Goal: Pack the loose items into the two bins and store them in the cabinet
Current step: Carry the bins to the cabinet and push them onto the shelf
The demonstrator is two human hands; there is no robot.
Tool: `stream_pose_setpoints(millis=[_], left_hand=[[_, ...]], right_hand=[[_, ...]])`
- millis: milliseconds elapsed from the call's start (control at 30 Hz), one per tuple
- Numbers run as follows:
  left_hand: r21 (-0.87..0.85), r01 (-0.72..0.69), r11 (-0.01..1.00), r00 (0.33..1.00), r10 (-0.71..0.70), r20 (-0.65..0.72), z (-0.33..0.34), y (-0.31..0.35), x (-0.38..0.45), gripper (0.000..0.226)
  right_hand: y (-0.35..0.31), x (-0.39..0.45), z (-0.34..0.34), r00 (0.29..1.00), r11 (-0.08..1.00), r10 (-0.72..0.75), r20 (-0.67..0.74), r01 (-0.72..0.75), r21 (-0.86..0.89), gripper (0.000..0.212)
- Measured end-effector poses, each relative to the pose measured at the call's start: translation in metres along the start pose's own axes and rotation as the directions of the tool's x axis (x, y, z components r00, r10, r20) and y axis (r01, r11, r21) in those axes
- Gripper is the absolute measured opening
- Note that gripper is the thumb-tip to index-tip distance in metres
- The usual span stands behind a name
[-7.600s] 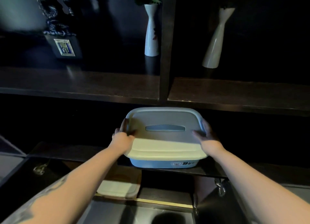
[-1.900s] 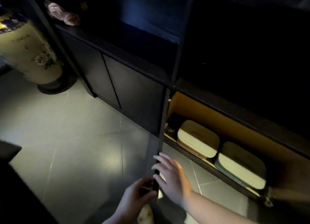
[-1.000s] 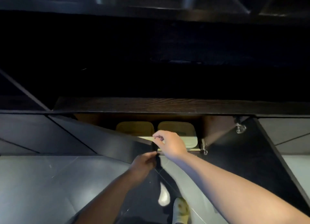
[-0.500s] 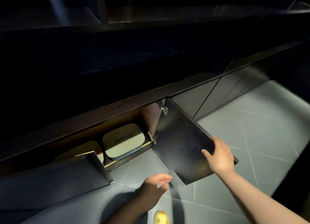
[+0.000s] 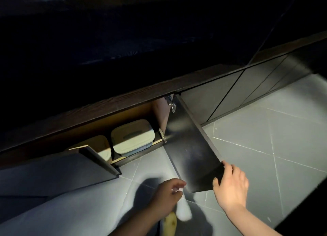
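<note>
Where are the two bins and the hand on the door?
right bin (image 5: 132, 136), head view, on its pale lid.
left bin (image 5: 104, 148), head view, on its lid's visible corner.
right hand (image 5: 231, 186), head view, on its back.

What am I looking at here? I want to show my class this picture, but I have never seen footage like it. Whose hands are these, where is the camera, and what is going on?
There is no machine here. The camera sits on a person's head and looks down at their own two hands.

Below is a low dark cabinet on a grey tiled floor. Inside it two lidded bins stand side by side: the right bin shows clearly, while the left bin is partly hidden behind the left door.

The right hand grips the outer edge of the open right door. The left hand hangs loosely curled, holding nothing.
</note>
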State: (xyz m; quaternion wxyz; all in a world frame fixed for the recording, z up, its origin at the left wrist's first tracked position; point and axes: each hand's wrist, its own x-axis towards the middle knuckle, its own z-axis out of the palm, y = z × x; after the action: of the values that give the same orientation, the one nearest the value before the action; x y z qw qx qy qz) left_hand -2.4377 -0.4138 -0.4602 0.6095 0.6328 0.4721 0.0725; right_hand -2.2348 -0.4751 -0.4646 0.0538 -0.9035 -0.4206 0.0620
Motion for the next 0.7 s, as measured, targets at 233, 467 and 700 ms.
stream_pose_setpoints(millis=[233, 467, 700], left_hand=[[-0.024, 0.12, 0.992, 0.989, -0.122, -0.086, -0.014, -0.056, -0.031, 0.041], [-0.056, 0.148, 0.987, 0.97, -0.156, -0.186, -0.082, -0.095, -0.059, 0.035], [-0.166, 0.122, 0.979, 0.906, -0.178, -0.383, -0.164, -0.112, -0.054, 0.054]], right_hand=[[-0.041, -0.081, 0.026, 0.934, 0.901, -0.349, 0.074, 0.313, 0.298, 0.087], [-0.151, -0.101, 0.041, 0.832, 0.801, -0.536, 0.147, 0.445, 0.399, 0.052], [-0.28, -0.088, 0.058, 0.857, 0.774, -0.508, 0.091, 0.408, 0.484, 0.051]])
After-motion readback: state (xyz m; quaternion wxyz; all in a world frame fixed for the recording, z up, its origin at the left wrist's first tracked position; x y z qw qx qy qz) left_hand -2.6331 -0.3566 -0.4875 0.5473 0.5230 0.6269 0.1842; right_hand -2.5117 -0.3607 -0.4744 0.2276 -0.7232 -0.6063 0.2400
